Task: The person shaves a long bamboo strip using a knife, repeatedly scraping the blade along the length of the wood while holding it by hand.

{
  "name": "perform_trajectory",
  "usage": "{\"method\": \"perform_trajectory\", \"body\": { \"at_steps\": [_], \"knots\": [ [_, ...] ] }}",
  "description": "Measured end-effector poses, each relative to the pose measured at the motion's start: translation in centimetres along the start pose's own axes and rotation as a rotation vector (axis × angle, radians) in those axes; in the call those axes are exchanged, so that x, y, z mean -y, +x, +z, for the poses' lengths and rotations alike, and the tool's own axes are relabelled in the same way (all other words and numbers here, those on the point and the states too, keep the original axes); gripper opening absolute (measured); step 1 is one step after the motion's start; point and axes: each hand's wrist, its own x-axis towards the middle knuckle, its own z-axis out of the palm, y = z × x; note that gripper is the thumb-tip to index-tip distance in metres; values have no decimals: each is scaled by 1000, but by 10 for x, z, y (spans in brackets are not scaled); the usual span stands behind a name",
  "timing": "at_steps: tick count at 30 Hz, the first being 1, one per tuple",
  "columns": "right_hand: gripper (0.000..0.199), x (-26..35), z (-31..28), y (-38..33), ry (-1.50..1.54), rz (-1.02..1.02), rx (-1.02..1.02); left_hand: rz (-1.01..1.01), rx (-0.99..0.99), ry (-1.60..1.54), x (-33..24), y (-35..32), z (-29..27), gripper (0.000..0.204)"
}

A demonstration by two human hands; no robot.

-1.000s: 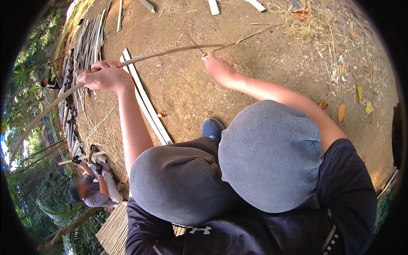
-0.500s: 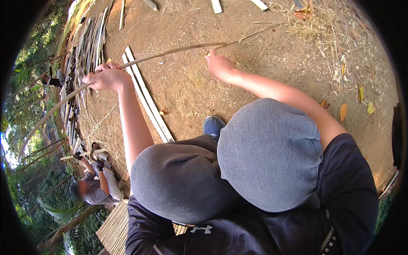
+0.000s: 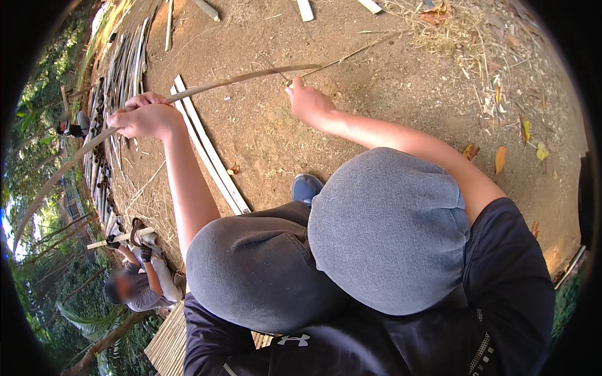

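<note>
Your left hand (image 3: 147, 119) is clamped around a long bamboo strip (image 3: 241, 78) held above the dirt ground (image 3: 389, 81). Your right hand (image 3: 310, 103) grips what seems a thin blade at the strip's far end.

Bare brown dirt ground (image 3: 389, 94) carries everything. Two pale split bamboo slats (image 3: 207, 150) lie side by side on it near the middle. A long row of bamboo strips (image 3: 119, 81) runs along its left edge. Short pale wood offcuts (image 3: 305, 9) sit at the far edge, and dry leaves (image 3: 500, 158) scatter toward the right.
</note>
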Motion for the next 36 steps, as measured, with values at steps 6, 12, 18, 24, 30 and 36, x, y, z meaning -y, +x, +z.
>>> {"method": "perform_trajectory", "body": {
  "at_steps": [6, 12, 18, 24, 30, 36],
  "knots": [
    [46, -89, -3, 54, -24, 184, -184, -9, 67, -55, -3, -3, 15, 47],
    [48, -69, 9, 38, 107, 179, -167, 70, 169, 17, -16, -16, 15, 48],
    [50, -84, 6, 32, 116, 192, -237, 79, 244, 50, -25, -26, 9, 48],
    [52, -91, 1, 25, 130, 199, -282, 245, 462, 86, -43, -31, 8, 53],
    [51, -102, -12, 22, 24, 257, -365, 330, 509, 2, -59, -37, 9, 45],
    [45, -76, -25, -1, 84, 304, -44, 203, 556, -227, -54, -39, 0, 44]
  ]
}}
